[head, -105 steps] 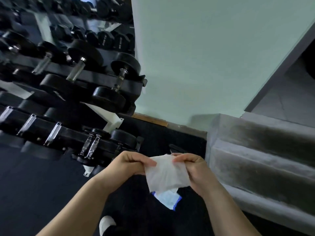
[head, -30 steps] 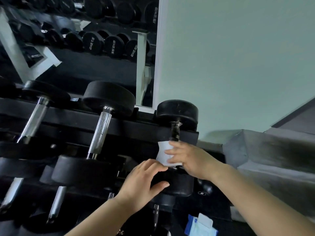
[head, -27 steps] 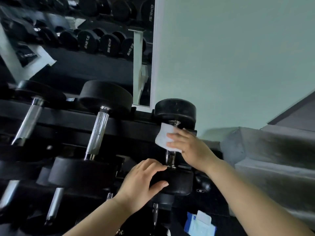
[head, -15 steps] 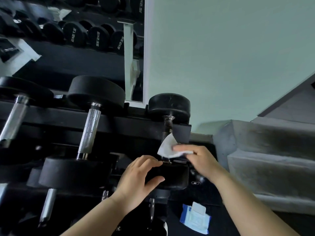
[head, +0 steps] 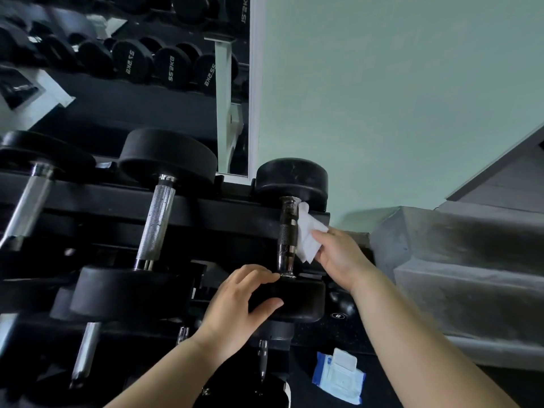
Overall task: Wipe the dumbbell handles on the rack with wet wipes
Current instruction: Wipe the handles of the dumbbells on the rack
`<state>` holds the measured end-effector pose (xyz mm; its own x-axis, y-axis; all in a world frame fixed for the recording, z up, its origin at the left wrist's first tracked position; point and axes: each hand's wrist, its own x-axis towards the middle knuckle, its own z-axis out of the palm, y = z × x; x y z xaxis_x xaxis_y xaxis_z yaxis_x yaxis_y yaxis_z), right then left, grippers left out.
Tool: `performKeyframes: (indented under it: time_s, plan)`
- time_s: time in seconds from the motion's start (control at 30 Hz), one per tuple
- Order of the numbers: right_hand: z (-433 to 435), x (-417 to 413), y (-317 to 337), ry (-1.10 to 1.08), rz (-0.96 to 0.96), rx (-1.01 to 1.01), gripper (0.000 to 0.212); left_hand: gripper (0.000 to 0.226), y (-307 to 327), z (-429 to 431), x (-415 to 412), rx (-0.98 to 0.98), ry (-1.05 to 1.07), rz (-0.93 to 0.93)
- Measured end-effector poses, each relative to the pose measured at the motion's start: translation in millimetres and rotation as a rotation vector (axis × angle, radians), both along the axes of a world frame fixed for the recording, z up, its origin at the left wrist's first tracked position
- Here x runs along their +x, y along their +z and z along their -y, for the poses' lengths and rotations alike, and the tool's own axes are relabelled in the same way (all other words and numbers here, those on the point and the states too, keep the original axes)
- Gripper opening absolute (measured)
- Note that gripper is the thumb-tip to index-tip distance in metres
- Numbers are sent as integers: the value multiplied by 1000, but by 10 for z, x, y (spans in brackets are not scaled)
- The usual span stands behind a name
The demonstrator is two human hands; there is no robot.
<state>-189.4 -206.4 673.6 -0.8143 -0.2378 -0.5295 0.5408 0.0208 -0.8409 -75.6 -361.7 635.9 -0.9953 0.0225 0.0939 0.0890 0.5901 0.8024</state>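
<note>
White wet wipe (head: 307,237), crumpled, pinched between the thumb and fingers of the right hand (head: 338,254) and pressed against the right side of a dark knurled handle (head: 288,231). This handle belongs to the dumbbell (head: 291,178) at the right end of the black rack (head: 229,219), just beyond both hands. Its far head lies above the right hand and its near head lies under the left hand (head: 238,307).

Left hand: fingers curved over the top edge of the near head, thumb spread across its face, gripping it. The fingertips lie just beside the chrome collar at the handle's lower end. The two hands are near each other but apart, the right one higher.

To the left of the left hand, a larger dumbbell (head: 167,154) with a bright silver handle (head: 156,219) rests on the same tier, with a third dumbbell (head: 29,201) further left. Below the right forearm, a blue-and-white pack of wipes (head: 338,378) with a white flap lies on the dark floor (head: 306,393). Grey steps (head: 456,260) rise to the right of the right arm. A pale green wall (head: 382,98) stands behind the rack.
</note>
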Motion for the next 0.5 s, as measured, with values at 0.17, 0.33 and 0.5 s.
performKeyframes:
  time_s: [0.17,0.33,0.5]
  plan:
    - [-64,206,-78,136,-23,210,27,41,-19,-21,16,24,29,-34]
    - [81,37,17,64,-134,148,27,54,-4,-18,11,18,27,-56]
    - [114,154,-6,127,-215,203,34,41,-24,-20,17,30,25,-36]
